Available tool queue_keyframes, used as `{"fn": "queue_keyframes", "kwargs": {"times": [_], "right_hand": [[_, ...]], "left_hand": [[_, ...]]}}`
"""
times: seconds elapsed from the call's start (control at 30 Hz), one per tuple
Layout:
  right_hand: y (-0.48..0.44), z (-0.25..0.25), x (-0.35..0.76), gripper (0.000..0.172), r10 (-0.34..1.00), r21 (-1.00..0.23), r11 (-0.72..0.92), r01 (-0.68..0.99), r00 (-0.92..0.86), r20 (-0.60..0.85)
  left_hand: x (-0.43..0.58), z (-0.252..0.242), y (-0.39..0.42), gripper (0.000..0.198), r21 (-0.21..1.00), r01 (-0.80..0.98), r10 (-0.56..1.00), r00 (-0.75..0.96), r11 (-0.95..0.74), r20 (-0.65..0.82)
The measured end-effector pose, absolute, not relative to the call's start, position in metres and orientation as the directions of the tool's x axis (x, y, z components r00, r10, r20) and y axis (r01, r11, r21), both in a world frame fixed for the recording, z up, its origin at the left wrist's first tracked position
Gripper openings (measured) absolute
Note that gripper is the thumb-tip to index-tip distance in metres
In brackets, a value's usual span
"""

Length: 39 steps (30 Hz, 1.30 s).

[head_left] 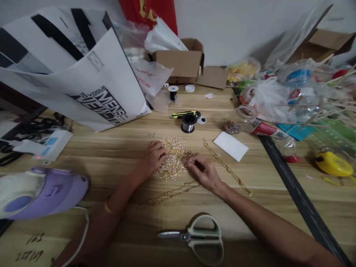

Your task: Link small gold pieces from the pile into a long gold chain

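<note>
Head view, my only feed. I had a loose pile of thin gold and silver-coloured pin-like pieces (172,159) mid-bench, on the wood-grain bench (119,148), between both hands. Left hand (152,157): at the pile's left edge, fingers curled and bunched; couldn't tell if they gripped anything. Right hand (207,172): at the pile's right edge, thumb and fingertips drawn close; couldn't tell if a piece sat between them.

One thin gold-coloured chain (172,193) lay below the pile, running toward the right hand; a second, beaded-looking gold-coloured chain (228,168) lay stretched out right of that hand. Beside it, a flat white rectangular packet (230,146). Beyond the pile I logged a black-flanged spool of silvery wire (188,126), with a yellow-and-black cutter (179,115) just behind. Nearest me: pale-handled metal scissors (190,236), blades pointing left, well apart from the pile.
</note>
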State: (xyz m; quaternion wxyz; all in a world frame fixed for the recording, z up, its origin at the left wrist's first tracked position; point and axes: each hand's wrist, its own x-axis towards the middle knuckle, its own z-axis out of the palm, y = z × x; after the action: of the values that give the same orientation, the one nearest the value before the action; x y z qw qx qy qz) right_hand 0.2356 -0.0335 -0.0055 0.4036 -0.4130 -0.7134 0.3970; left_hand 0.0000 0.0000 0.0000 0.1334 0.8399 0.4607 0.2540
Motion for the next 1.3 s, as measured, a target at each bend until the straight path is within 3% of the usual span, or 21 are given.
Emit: {"fn": "queue_keyframes", "kwargs": {"times": [0.17,0.3,0.47,0.57,0.93,1.13,1.3], "right_hand": [[-0.034,-0.007,0.236,0.014,0.913,-0.903,0.335,0.269,-0.329,0.241],[-0.033,-0.008,0.237,0.015,0.921,-0.917,0.323,0.237,-0.301,0.246],[-0.030,-0.004,0.237,0.018,0.948,-0.946,0.273,0.173,-0.215,0.234],[-0.028,-0.002,0.238,0.020,0.970,-0.971,0.214,0.108,-0.144,0.197],[-0.023,0.001,0.239,0.022,0.982,-0.983,0.179,0.048,0.046,0.181],[-0.025,0.002,0.238,0.020,0.977,-0.975,0.211,0.066,0.013,0.212],[-0.032,0.002,0.237,0.015,0.932,-0.914,0.362,0.186,-0.102,0.348]], "left_hand": [[0.004,0.007,-0.001,0.010,0.456,0.703,0.829,0.378,-0.546,0.412],[0.012,0.020,-0.007,0.008,0.556,0.637,0.833,0.284,-0.534,0.475],[0.025,0.036,-0.021,0.009,0.870,0.434,0.968,0.188,-0.233,0.166],[0.032,0.038,-0.025,0.011,0.947,0.305,0.979,0.201,-0.095,0.034],[0.040,0.025,-0.032,0.008,0.956,0.281,0.967,0.254,-0.079,0.006],[0.036,0.019,-0.030,0.011,0.973,0.226,0.972,0.235,-0.036,-0.018],[0.037,0.018,-0.031,0.016,0.985,0.174,0.974,0.221,0.019,-0.057]]}}
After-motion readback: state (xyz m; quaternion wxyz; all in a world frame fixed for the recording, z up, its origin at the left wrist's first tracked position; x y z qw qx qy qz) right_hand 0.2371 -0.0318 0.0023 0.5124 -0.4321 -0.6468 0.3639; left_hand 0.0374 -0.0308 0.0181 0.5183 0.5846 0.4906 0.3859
